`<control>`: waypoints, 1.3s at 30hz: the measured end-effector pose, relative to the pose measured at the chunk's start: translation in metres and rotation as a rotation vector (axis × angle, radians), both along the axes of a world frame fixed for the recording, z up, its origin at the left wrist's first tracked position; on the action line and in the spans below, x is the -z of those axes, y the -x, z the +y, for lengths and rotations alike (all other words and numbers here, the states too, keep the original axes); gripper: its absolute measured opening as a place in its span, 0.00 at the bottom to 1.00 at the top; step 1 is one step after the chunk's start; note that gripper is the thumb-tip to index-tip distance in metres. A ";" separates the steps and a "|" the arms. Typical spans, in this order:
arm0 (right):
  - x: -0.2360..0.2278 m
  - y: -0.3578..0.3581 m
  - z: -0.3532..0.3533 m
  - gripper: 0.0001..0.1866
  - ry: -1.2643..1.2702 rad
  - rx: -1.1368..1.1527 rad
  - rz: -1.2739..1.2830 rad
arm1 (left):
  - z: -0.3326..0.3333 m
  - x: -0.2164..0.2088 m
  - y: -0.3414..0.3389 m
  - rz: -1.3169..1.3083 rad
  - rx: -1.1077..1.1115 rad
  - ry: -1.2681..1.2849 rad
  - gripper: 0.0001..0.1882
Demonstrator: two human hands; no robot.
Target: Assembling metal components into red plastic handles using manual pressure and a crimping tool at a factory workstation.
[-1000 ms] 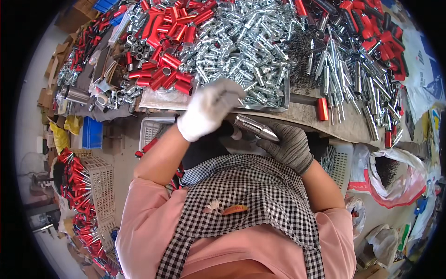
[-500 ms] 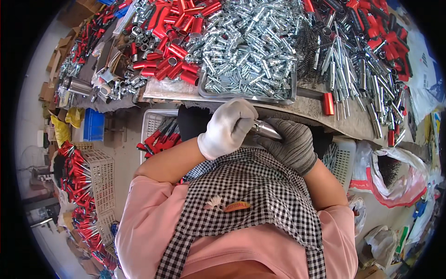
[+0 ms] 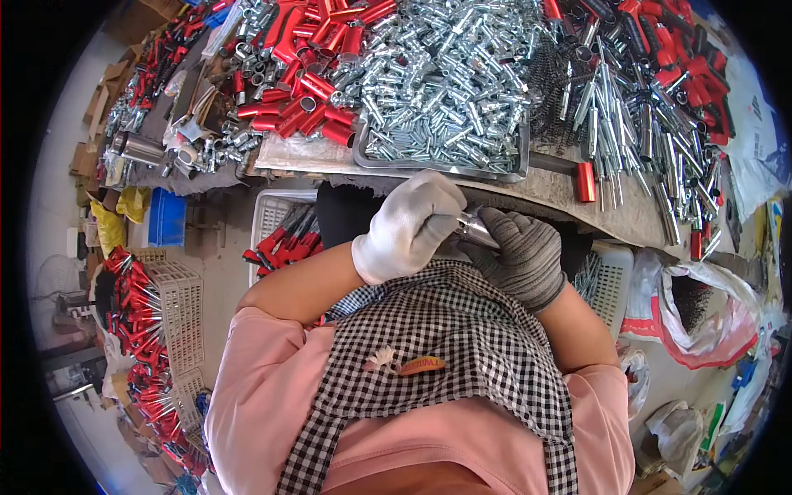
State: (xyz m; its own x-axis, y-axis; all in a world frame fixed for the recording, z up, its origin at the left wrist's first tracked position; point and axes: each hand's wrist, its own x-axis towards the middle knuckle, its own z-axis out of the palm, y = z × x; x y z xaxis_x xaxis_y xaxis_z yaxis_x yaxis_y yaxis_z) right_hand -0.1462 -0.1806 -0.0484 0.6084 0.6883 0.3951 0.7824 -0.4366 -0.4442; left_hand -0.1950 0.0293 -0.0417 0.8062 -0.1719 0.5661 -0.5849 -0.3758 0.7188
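Observation:
A shiny metal tube (image 3: pixel 478 232), tapered at one end, is held between my two hands just in front of the bench edge. My left hand (image 3: pixel 414 224), in a white glove, is closed at the tube's left end; its curled fingers hide whatever sits inside them. Wrapped round the other side of the tube is my right hand (image 3: pixel 524 257), in a grey striped glove. Straight ahead lies a metal tray (image 3: pixel 441 172) heaped with small silvery threaded fittings (image 3: pixel 450 74).
Red tubes (image 3: pixel 318 111) lie left of the tray, and thin metal rods (image 3: pixel 606 124) to its right. One red tube (image 3: pixel 585 181) stands near the bench edge. Below are a white basket (image 3: pixel 272 214) of red-handled tools, a blue bin (image 3: pixel 167 219) and an open sack (image 3: pixel 701 313).
My left hand has shifted slightly right, closer to my right hand, and less of the metal tube shows. My right hand still grips it.

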 end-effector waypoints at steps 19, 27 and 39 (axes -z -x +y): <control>0.022 -0.005 -0.013 0.24 -0.104 -0.142 -0.270 | 0.002 -0.039 -0.035 0.801 0.264 -0.415 0.20; 0.030 -0.007 -0.082 0.33 0.084 -0.194 0.260 | -0.037 -0.032 -0.064 0.499 0.487 -0.590 0.12; 0.011 0.035 -0.154 0.32 -0.144 0.164 0.787 | -0.139 -0.011 -0.189 -0.038 0.382 -1.036 0.15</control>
State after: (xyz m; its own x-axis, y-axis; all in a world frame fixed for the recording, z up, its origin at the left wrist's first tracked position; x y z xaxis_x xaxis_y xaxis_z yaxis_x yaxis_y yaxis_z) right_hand -0.1810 -0.3345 -0.0596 0.8331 0.5416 -0.1124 0.1489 -0.4154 -0.8974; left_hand -0.0064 -0.1100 -0.0306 0.5841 -0.8112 0.0274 -0.8058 -0.5754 0.1399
